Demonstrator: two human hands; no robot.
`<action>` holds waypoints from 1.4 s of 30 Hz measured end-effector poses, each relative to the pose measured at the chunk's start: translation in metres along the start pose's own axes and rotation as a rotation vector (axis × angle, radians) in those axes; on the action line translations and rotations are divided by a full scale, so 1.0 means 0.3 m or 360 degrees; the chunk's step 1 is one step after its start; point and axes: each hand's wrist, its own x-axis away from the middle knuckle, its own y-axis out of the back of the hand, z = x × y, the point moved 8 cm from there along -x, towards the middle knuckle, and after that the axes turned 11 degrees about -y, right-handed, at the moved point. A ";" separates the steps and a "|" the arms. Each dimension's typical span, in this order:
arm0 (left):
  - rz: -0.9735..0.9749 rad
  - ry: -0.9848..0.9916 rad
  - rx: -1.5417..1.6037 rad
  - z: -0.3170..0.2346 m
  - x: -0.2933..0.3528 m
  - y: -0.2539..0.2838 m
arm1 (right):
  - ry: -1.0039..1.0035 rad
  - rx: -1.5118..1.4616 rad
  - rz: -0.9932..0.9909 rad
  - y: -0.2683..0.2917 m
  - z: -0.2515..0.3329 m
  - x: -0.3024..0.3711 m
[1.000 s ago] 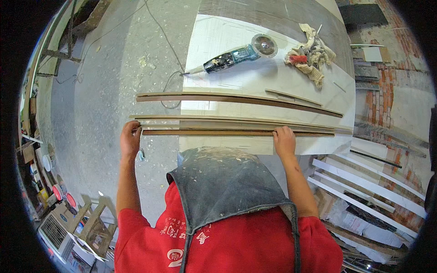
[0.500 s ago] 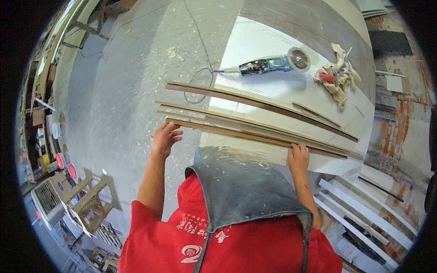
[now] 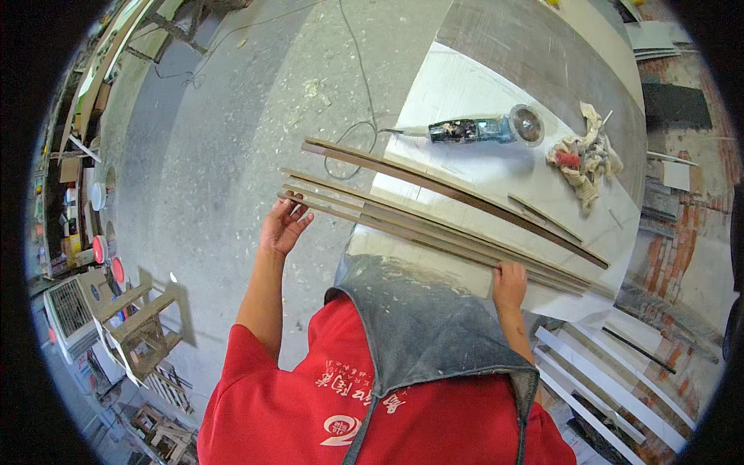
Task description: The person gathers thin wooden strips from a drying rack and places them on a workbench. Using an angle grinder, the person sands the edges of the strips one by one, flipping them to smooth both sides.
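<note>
Several long, thin brown strips lie side by side across the white table, their left ends sticking out past its edge. My left hand [image 3: 285, 226] grips the nearest strip [image 3: 333, 211] by its left end, the index finger and thumb at the tip and the other fingers loosely spread. Near the strip's right part, my right hand [image 3: 509, 285] has its fingers curled over the edge. Just beyond lie more strips, and a darker strip [image 3: 465, 203] sits farther off, apart from them. A short thin strip [image 3: 545, 218] rests behind that one.
An angle grinder [image 3: 473, 130] with a round disc lies on the white tabletop [image 3: 457, 85], its cord running to the floor. Crumpled cloth gloves [image 3: 587, 167] with something red lie to its right. White slats [image 3: 612, 380] stand at the lower right; a wooden stool [image 3: 139, 329] is at left.
The nearest strip's left end has come up closer to the strips behind it, with my left hand holding it. My right hand stays at its right part. The view has shifted slightly.
</note>
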 end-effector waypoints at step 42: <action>0.0146 -0.0383 -0.0946 -0.071 -0.093 -0.241 | 0.0005 0.0075 0.0085 0.050 -0.039 -0.106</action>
